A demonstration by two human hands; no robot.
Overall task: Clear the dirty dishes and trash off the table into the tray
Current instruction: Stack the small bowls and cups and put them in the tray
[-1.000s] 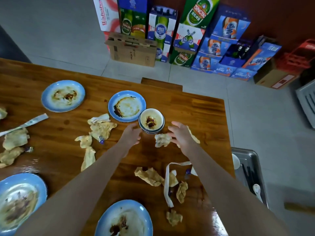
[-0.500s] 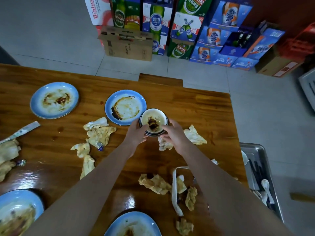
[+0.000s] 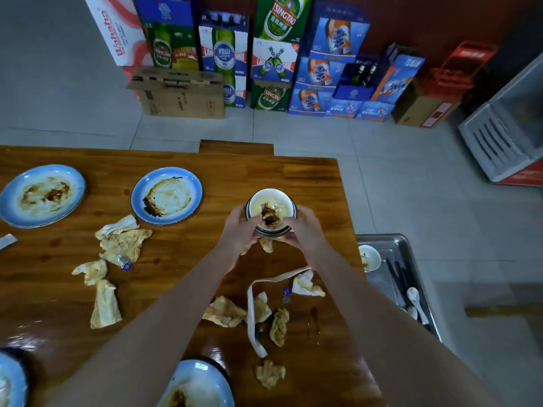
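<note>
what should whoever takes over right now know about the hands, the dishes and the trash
Left hand and right hand: both grip the dirty bowl over the table, near its right end.
Tray: right of the table and lower. It already holds a small bowl, spoons and dark sticks, perhaps chopsticks.
Left: this bowl, four blue plates, crumpled napkins, a white strip.

Grey tiled floor (image 3: 411, 186), stacked beer cartons (image 3: 279, 54)
</note>
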